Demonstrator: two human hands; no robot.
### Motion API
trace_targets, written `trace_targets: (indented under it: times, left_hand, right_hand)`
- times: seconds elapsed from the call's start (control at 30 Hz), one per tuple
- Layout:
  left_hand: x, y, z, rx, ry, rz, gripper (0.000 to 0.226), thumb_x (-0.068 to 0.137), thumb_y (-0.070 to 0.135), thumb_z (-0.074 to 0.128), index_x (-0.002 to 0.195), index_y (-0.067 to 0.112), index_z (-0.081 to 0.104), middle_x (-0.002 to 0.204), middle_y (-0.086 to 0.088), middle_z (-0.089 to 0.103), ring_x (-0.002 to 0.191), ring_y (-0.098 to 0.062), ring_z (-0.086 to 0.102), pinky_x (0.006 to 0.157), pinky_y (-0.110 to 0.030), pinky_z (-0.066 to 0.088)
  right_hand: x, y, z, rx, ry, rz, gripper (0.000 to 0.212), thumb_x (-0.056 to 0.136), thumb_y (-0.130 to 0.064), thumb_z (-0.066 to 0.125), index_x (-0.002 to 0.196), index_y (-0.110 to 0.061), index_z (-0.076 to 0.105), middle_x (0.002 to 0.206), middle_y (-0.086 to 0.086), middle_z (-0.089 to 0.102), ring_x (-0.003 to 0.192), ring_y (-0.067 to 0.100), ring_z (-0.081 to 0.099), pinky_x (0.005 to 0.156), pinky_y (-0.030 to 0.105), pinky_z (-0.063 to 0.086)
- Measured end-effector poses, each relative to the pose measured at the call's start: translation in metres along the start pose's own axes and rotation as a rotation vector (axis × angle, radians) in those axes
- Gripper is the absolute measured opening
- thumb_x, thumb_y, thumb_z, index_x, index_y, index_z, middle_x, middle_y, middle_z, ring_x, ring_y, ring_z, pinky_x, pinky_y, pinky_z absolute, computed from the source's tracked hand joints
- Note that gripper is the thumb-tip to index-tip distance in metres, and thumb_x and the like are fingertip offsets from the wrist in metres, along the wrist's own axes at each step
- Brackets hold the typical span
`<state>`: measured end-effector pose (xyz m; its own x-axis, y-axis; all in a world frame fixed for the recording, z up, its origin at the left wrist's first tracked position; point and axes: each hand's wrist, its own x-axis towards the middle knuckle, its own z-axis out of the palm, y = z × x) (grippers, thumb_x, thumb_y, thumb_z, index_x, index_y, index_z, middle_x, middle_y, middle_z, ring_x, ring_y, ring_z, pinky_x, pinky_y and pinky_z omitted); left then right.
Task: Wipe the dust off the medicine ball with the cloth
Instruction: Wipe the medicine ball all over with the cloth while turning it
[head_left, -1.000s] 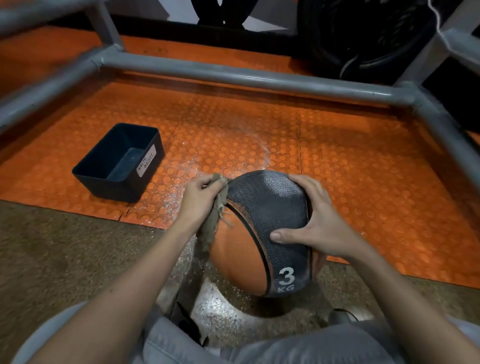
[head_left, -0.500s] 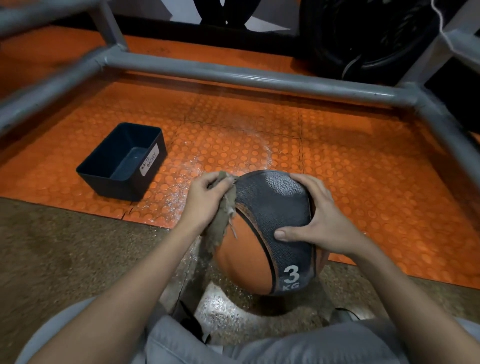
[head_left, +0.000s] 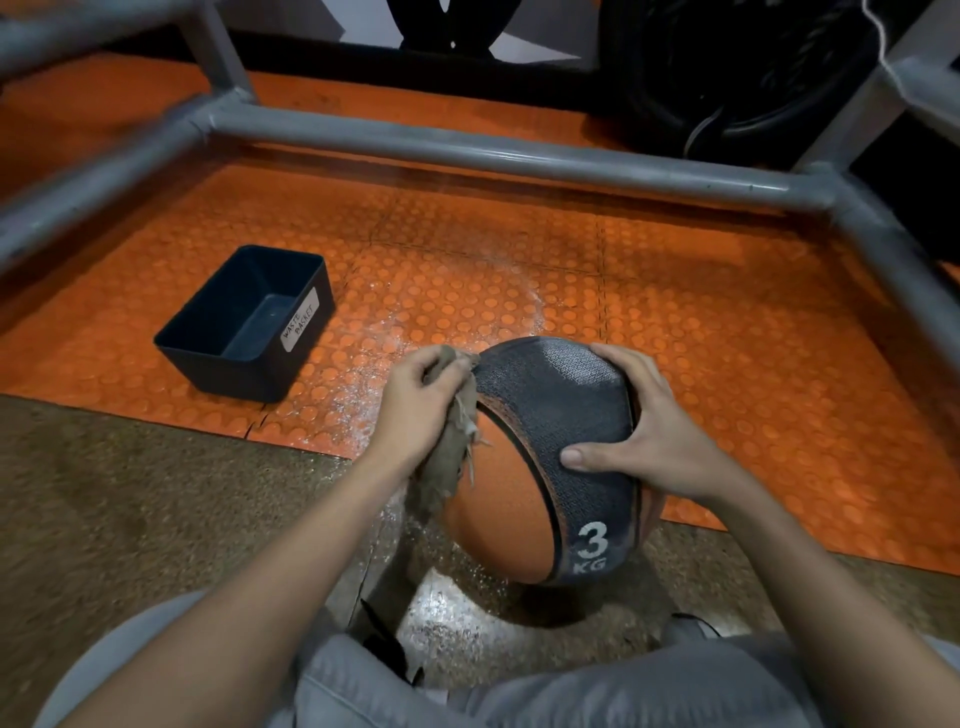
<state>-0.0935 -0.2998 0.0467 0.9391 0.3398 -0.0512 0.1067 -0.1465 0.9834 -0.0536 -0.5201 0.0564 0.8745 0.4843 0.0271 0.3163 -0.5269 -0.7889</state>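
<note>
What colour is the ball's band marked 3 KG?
The band is dark grey, textured; head view.

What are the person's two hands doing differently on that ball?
The left hand grips a frayed cloth against the left side of the medicine ball; the right hand holds no cloth. The left hand's fingers are curled round the cloth; the right hand's are spread, bare, over the ball's grey band. Both hands are on the same ball.

Orange studded floor mat (head_left: 727, 338) — dark waste bin (head_left: 249, 371), white dust (head_left: 363, 374)
</note>
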Motion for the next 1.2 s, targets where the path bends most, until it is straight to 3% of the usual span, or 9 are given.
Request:
trace_targets:
  times: [0.13,0.23,0.37,0.5,0.63,0.77,0.97,1.03,1.2]
  left_hand:
    - [-0.022,0.004,0.018,0.238,-0.042,0.317,0.008,0.090,0.029,0.058,0.085,0.027,0.064,0.099,0.010,0.055,0.105,-0.016,0.048,0.100,-0.031,0.034]
    - [-0.042,0.014,0.022,0.397,-0.117,0.565,0.019,0.085,0.042,0.050,0.093,0.033,0.066,0.097,0.022,0.049,0.101,-0.009,0.041,0.091,-0.018,0.027]
    - [-0.008,0.004,0.005,0.214,-0.057,0.280,0.008,0.089,0.028,0.059,0.087,0.024,0.066,0.097,0.003,0.060,0.098,-0.011,0.056,0.089,-0.026,0.042]
    - [0.008,0.001,0.000,-0.109,-0.031,-0.164,0.016,0.094,0.013,0.053,0.080,0.010,0.059,0.065,-0.005,0.056,0.046,-0.008,0.056,0.053,-0.023,0.048]
    - [-0.005,-0.001,0.010,0.234,0.000,0.162,0.013,0.094,0.024,0.052,0.082,0.026,0.057,0.095,0.002,0.056,0.095,-0.019,0.053,0.093,-0.034,0.041]
    - [-0.044,0.011,0.024,0.445,-0.078,0.549,0.019,0.088,0.043,0.043,0.094,0.036,0.059,0.099,0.024,0.044,0.101,-0.007,0.036,0.090,-0.015,0.025]
    - [0.004,-0.002,0.003,0.101,-0.045,0.129,0.009,0.090,0.034,0.054,0.082,0.031,0.058,0.096,-0.001,0.060,0.099,-0.023,0.055,0.092,-0.040,0.045]
    - [0.007,-0.005,0.002,0.026,-0.022,-0.030,0.016,0.095,0.021,0.051,0.080,0.020,0.054,0.083,0.000,0.058,0.087,-0.024,0.057,0.080,-0.031,0.048]
    - [-0.035,0.005,0.022,0.400,-0.045,0.491,0.015,0.089,0.040,0.045,0.092,0.033,0.059,0.099,0.022,0.047,0.102,-0.008,0.039,0.090,-0.017,0.028]
  right_hand:
    - [0.002,0.003,-0.003,-0.011,0.016,0.011,0.100,0.037,-0.071,0.071,0.126,-0.048,0.033,0.136,-0.013,0.031,0.131,0.007,0.028,0.107,0.024,0.021]
    - [0.002,0.001,-0.003,-0.008,-0.010,0.002,0.100,0.039,-0.071,0.070,0.128,-0.047,0.031,0.135,-0.014,0.030,0.131,0.006,0.027,0.106,0.024,0.022]
    - [0.001,-0.003,0.000,-0.008,-0.008,-0.015,0.092,0.039,-0.071,0.070,0.121,-0.054,0.031,0.129,-0.023,0.028,0.128,0.004,0.026,0.105,0.023,0.021]
    - [0.000,-0.003,0.000,-0.006,0.001,-0.018,0.094,0.038,-0.070,0.070,0.122,-0.052,0.031,0.127,-0.028,0.026,0.128,0.002,0.026,0.106,0.022,0.020]
    - [0.001,0.000,-0.001,-0.003,0.016,-0.007,0.098,0.036,-0.070,0.071,0.124,-0.048,0.032,0.131,-0.019,0.030,0.130,0.005,0.027,0.108,0.024,0.021]
    - [0.001,0.000,0.000,-0.008,0.006,-0.011,0.099,0.039,-0.071,0.071,0.126,-0.048,0.031,0.134,-0.015,0.030,0.131,0.006,0.026,0.109,0.026,0.022]
    - [0.001,-0.004,0.001,-0.001,0.003,0.015,0.113,0.029,-0.085,0.068,0.129,-0.045,0.030,0.134,-0.016,0.028,0.130,0.006,0.026,0.112,0.031,0.023]
    - [0.000,-0.003,0.000,0.012,-0.002,0.028,0.116,0.028,-0.091,0.063,0.129,-0.046,0.031,0.134,-0.017,0.028,0.131,0.008,0.027,0.112,0.036,0.026]
    - [0.001,-0.001,-0.001,0.009,0.021,0.041,0.119,0.028,-0.084,0.069,0.132,-0.040,0.032,0.134,-0.015,0.030,0.131,0.008,0.028,0.113,0.036,0.026]
